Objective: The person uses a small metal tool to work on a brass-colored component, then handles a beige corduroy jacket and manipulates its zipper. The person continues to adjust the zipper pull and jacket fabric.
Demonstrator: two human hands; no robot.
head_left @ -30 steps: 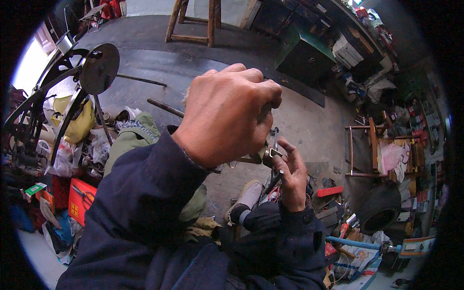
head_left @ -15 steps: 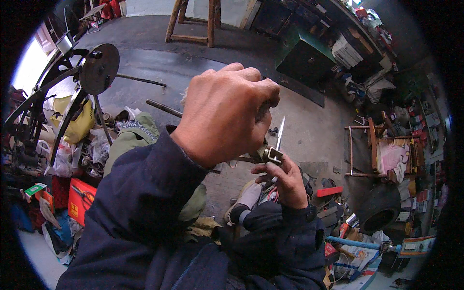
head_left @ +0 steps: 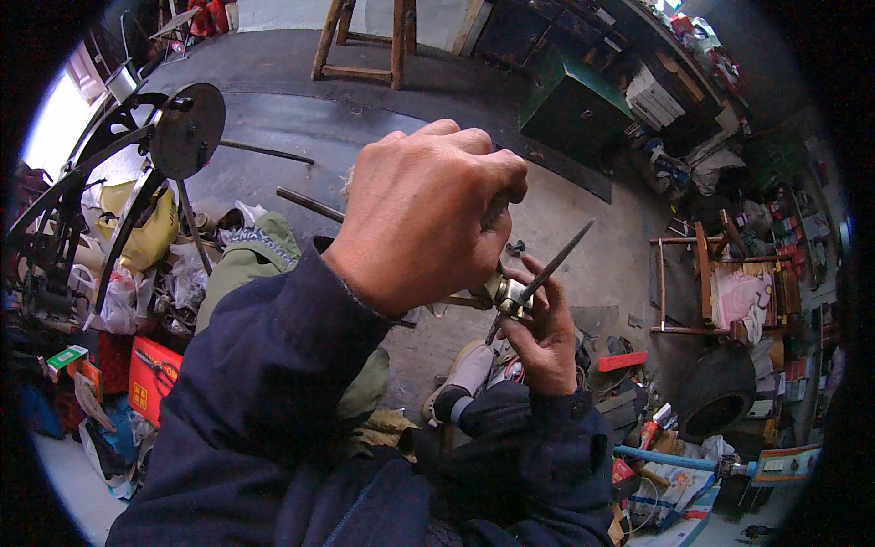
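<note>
My left hand (head_left: 428,214) is curled in a fist in the centre, gripping a metal piece that its back mostly hides. A small brass-toned metal fitting with a square bracket (head_left: 509,294) sticks out below its knuckles. My right hand (head_left: 542,342), lower right, pinches a long, thin pointed metal tool like a file (head_left: 567,246), which lies diagonally across the fitting with its tip up and right. A metal rod (head_left: 301,200) shows behind my left hand.
A black iron machine with a disc (head_left: 187,128) stands left, beside bags (head_left: 137,228) and a red box (head_left: 155,374). A wooden stool (head_left: 358,73), green metal box (head_left: 574,105), wooden chair (head_left: 700,273), tyre (head_left: 715,392) and red bar (head_left: 622,362) surround my legs and feet.
The thin tool in my right hand has swung from near upright to a slant toward upper right, extending farther out. My right fingers have shifted on it; my left hand has barely moved.
</note>
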